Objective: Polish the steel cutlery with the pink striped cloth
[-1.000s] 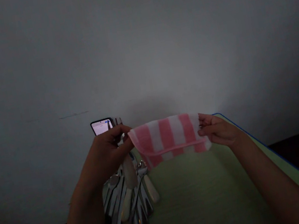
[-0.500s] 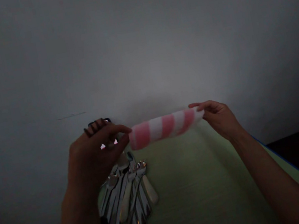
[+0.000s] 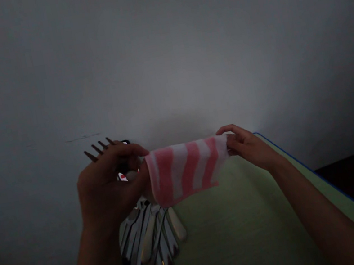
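Pink-striped cloth (image 3: 187, 167), one; hands (image 3: 111, 176) (image 3: 250, 149) on it, two

Dim grey wall (image 3: 169, 51) behind green table (image 3: 235, 231)

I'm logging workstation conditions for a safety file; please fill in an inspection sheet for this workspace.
Surface: green table with a blue edge, dimly lit.
Things in use: pink-and-white striped cloth, stretched between both hands; fork, tines projecting beyond the left hand.
Clutter: piled cutlery, some pale-handled, below the left hand; phone, mostly hidden behind that hand.
Hands: left pinches the cloth's left edge and holds the fork; right hand grips the cloth's right end.
Cables: nothing seen.
Surroundings: plain wall with a thin dark line on it; dark areas at both lower sides.
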Available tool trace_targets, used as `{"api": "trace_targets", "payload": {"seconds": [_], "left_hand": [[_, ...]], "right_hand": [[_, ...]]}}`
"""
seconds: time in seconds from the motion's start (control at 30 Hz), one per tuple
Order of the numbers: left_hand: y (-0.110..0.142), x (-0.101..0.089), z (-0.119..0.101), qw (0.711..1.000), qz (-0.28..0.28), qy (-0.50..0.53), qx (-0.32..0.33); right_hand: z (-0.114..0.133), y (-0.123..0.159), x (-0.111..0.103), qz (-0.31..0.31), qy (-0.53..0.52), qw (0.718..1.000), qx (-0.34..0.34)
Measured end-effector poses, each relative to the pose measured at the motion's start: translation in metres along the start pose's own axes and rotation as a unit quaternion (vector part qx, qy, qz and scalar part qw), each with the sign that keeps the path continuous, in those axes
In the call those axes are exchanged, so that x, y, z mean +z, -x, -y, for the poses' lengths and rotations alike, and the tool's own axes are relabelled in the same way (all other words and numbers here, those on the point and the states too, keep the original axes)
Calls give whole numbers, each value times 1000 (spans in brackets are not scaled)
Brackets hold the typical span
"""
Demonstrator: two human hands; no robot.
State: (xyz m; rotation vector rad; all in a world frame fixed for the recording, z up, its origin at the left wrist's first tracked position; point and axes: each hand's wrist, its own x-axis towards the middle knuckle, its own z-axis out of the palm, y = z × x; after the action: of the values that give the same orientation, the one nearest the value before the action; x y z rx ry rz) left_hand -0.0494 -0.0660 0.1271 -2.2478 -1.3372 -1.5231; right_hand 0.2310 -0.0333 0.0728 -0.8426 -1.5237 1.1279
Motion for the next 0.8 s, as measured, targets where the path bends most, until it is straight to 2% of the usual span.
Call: {"api": "trace_targets", "payload": {"seconds": [0.07,0.23,0.37,0.53,0.8], "left_hand": [[-1,-3,0,1000,5,-3,0],[-7,-4,-1,999,-15,-7,51],[-9,-4,-3,999,-13,-8,39],[-10,-6,-3,1000,-14,-21,6],[-10,-7,2,1000,12,-15,-19]], "right_hand": [[0,0,2,26,11,1000,-5],[-4,-1,7,54,47,997,4],[-6,0,12,93,-12,995,22],[-11,1,20,68,-72,995,-4],[-10,1,14,78,-36,996,15]]}}
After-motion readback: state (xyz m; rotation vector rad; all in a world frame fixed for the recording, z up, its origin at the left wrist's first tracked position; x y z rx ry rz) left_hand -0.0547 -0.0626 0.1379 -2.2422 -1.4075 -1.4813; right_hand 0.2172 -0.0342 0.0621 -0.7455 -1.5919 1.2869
